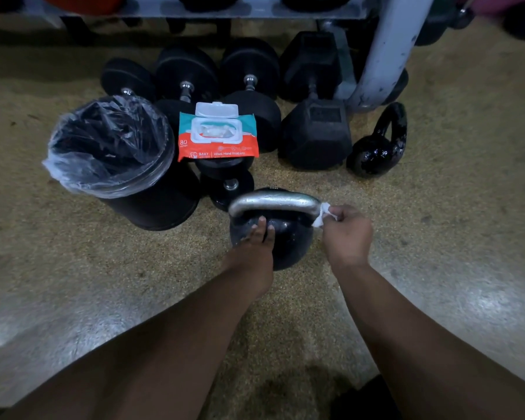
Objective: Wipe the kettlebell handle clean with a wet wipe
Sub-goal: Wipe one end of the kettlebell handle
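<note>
In open pack [217,144], wipes [214,131], lined bin [152,207]

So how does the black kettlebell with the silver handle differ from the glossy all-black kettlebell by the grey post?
The silver-handled kettlebell has a bare metal handle; the all-black kettlebell has a glossy black one. The left hand rests on the silver-handled one and the right hand holds a white wet wipe to its handle; the all-black one sits untouched. Both have round black bodies.

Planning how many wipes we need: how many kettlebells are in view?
2. One kettlebell stands in front, left hand on it, right hand holding a wet wipe at its handle. The second kettlebell lies beside the rack post, right. Blurred shapes top right may be more.
</note>
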The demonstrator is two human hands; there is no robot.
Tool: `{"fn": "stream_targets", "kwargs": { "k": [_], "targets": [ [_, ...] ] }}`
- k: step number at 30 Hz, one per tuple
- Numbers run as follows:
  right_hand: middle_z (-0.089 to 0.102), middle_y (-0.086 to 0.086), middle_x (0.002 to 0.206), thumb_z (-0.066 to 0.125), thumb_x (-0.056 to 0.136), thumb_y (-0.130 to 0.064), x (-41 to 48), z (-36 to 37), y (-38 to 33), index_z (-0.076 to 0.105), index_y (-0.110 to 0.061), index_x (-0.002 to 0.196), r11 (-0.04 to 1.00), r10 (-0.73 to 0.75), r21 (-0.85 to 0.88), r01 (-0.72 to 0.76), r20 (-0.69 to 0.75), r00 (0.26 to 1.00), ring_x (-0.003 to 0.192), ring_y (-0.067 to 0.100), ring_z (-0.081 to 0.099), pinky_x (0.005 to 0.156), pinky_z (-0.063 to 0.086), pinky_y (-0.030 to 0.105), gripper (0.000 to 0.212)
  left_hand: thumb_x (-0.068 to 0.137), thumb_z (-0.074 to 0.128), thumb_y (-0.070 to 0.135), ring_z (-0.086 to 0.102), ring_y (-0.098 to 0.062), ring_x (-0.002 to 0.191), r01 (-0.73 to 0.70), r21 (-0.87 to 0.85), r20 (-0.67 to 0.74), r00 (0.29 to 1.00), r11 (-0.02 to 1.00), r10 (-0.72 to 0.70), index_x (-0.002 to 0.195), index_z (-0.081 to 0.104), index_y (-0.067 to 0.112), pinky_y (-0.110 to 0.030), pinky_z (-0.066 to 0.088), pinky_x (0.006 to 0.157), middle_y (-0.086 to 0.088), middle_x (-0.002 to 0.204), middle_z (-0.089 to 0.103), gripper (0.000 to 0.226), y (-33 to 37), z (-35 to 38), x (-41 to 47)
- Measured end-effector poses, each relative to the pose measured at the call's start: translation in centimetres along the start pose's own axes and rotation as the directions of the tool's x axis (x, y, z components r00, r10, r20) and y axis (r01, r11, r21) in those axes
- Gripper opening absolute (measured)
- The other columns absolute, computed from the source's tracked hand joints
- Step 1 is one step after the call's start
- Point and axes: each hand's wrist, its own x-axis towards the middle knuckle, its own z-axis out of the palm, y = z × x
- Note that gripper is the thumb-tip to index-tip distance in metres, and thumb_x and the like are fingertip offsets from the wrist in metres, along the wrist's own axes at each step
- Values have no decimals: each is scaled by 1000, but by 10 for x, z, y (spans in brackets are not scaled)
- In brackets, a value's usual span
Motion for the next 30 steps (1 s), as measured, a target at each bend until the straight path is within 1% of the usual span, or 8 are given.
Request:
{"fn": "stream_targets", "kwargs": {
  "k": [4,8,14,16,20,23,26,30],
  "targets": [
    [73,-4,102,62,95,-14,2,4,-11,72,-23,99,997,-70,21,70,-19,997,89,15,69,77,56,26,14,93,57,3,-6,-18,155,0,27,-6,1000,1000,0,159,-13,24,-45,33,117,6,161,-33,99,-1,2,1],
    [69,-6,101,61,95,-9,4,0,-6,72,-13,111,1000,14,-27,-15,-27,1000,73,-3,58,56,41,6,19,94,55,3,-7,-17,155,-10,-9,-7,1000,1000,10,159,-12,25,-43,31,118,8,162,-31,96,-1,-1,-2],
    [73,-2,104,62,94,-14,5,3,-14,73,-19,102,997,-78,-25,78,-8,997,91,15,68,75,53,23,15,92,58,4,-7,-17,155,12,14,12,1000,1000,-12,158,-15,26,-41,32,117,9,160,-34,101,1,0,0],
    [73,-2,107,61,95,-13,10,3,-11,73,-18,107,999,-22,-37,22,-15,1000,93,15,69,74,50,21,18,92,58,3,-8,-17,154,1,2,4,1000,1000,-1,158,-15,26,-41,32,117,9,161,-34,102,-1,2,-1],
    [73,-6,93,62,95,-14,-1,-1,-3,74,-16,106,998,-26,-63,26,1,1000,72,5,65,55,44,13,17,91,60,3,-7,-18,155,-6,-1,1,1000,1000,6,158,-16,27,-44,35,116,9,160,-35,104,-3,3,2],
    [73,-7,99,61,95,-17,-4,-1,-12,75,-18,108,993,-95,-63,96,7,995,83,10,68,65,52,18,19,91,58,3,-8,-18,155,-11,4,-7,1000,1000,11,158,-16,26,-43,34,116,8,160,-35,102,-3,4,2],
    [73,-5,96,62,96,-17,6,-1,-11,75,-18,106,998,-41,-48,41,1,999,84,14,68,72,55,26,17,91,58,3,-8,-17,155,-22,-11,-9,1000,1000,22,158,-16,26,-42,34,116,9,161,-34,102,-5,5,0],
    [73,-4,101,64,94,-14,-5,-2,4,75,-16,106,999,-4,-44,4,0,1000,88,12,68,72,51,22,16,91,59,4,-6,-18,155,-20,-31,-10,1000,999,20,158,-16,28,-46,35,116,11,160,-35,103,-6,6,0]
  ]
}}
